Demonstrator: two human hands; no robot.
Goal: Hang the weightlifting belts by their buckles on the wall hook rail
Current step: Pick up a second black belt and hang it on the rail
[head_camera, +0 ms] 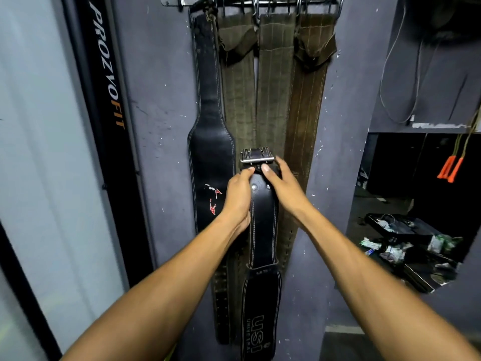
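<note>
- The left hand (238, 198) grips the left edge of a black leather belt (263, 230), fingers curled behind the strap and the thumb lying along its front, tip just below the buckle.
- The right hand (282, 187) grips the same belt from the right edge, thumb pressed on the front near the top and fingers wrapped round the far side.
- The metal buckle (256, 155) sits just above both thumbs, at the upper end of the held belt, tilted so its flat frame faces up.
- Below the hands the belt hangs straight down and widens into a padded back section printed "USI" in white letters.
- Well above the hands, a metal hook rail (250, 1) runs along the grey wall (161, 100) at the top edge of the view.
- Four belts hang from that rail behind the hands: a black belt with a red logo (210, 152) to the left of the left hand, two olive belts (238, 95) directly beyond the buckle, and a brown belt (305, 105) up and to the right of the right hand.
- Far left of the left hand stands a black panel lettered "PROZOFIT" (109, 69).
- To the right of the right hand, orange-handled skipping ropes (450, 168) hang in a dark recess, with a cluttered shelf (406, 241) below them.
</note>
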